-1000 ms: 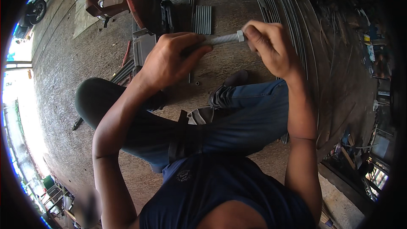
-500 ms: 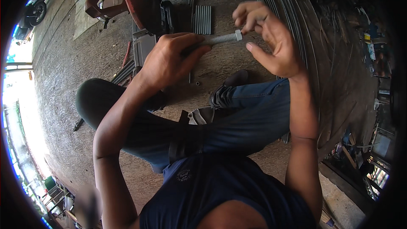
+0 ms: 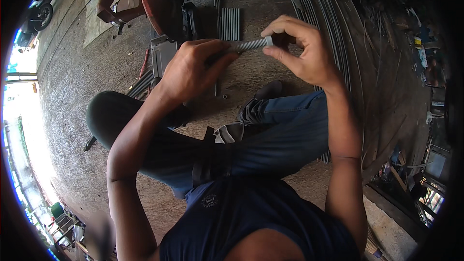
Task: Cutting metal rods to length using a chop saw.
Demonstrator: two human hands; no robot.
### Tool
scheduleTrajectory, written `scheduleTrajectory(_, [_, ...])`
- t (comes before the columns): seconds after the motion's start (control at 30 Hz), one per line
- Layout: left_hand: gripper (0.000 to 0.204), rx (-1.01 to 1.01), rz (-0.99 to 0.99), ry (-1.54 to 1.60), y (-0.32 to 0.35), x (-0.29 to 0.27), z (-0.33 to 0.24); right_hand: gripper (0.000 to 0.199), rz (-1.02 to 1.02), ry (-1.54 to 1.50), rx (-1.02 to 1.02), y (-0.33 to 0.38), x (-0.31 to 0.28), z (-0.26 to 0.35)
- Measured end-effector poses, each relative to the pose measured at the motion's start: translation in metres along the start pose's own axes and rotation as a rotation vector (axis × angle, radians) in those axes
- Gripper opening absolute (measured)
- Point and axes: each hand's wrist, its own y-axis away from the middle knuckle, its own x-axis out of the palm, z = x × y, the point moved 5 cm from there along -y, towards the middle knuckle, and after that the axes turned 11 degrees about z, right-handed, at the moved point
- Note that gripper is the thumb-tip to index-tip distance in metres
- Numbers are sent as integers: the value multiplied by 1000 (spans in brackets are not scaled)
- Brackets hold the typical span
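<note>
My left hand (image 3: 195, 65) is closed round one end of a grey threaded bolt (image 3: 251, 45), which points to the right above the floor. The hidden end lies inside my fingers. At the other end sits a hexagonal piece (image 3: 269, 41); whether it is a nut or the bolt's head I cannot tell. My right hand (image 3: 307, 53) has its thumb and index finger curled about this hexagonal piece, thumb on the near side and index on the far side. Its remaining fingers are bent behind.
Beyond my left hand stands a red cut-off saw (image 3: 162, 5) with a round guard. Short grey rods (image 3: 230, 24) lie in a row on the floor. Long thin bars (image 3: 333, 24) run along the right. A small ring (image 3: 224, 96) lies near my shoe (image 3: 268, 89).
My right hand has come down and left, its fingers closing from a spread pose onto the hexagonal end of the bolt. My left hand holds its place.
</note>
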Motion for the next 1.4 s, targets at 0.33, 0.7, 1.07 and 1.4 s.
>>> scheduleTrajectory(0.33, [23, 24, -32, 20, -2, 0, -2, 20, -129, -76, 110, 5, -6, -3])
scheduleTrajectory(0.7, [22, -10, -16, 54, -2, -2, 0, 12, -163, -631, 59, 3, -6, -3])
scheduleTrajectory(1.07, [26, -59, 38, 124, -5, -3, 2, 23, -131, -53, -136, 4, -11, 5])
scheduleTrajectory(1.4, [27, -64, 87, 91, -5, 1, 1, 20, -20, -434, 271, 5, 3, -13])
